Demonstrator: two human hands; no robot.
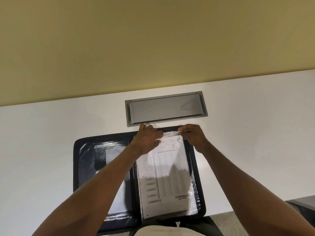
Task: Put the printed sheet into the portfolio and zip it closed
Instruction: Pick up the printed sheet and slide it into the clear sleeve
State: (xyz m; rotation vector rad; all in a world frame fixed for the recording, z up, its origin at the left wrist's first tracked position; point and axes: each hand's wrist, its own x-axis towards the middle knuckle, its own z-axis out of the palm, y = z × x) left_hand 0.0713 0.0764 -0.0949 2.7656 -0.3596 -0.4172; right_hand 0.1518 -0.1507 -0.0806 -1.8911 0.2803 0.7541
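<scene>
A black zip portfolio (pixel 84 160) lies open flat on the white desk. On its right half rests the printed sheet (pixel 163 178), covered by a clear plastic sleeve (pixel 170 133) whose top edge is lifted. My left hand (pixel 147 139) pinches the sleeve's top edge at the left. My right hand (pixel 192 135) pinches the same edge at the right corner. The sheet's top left corner is hidden under my left hand. The left half of the portfolio holds a white page (pixel 117 198) in its pocket, partly hidden by my left forearm.
A grey metal cable hatch (pixel 166 109) is set into the desk (pixel 42 142) just beyond the portfolio. A yellow wall (pixel 153 40) rises behind the desk. The desk's front edge and grey carpet (pixel 225 223) show at the lower right.
</scene>
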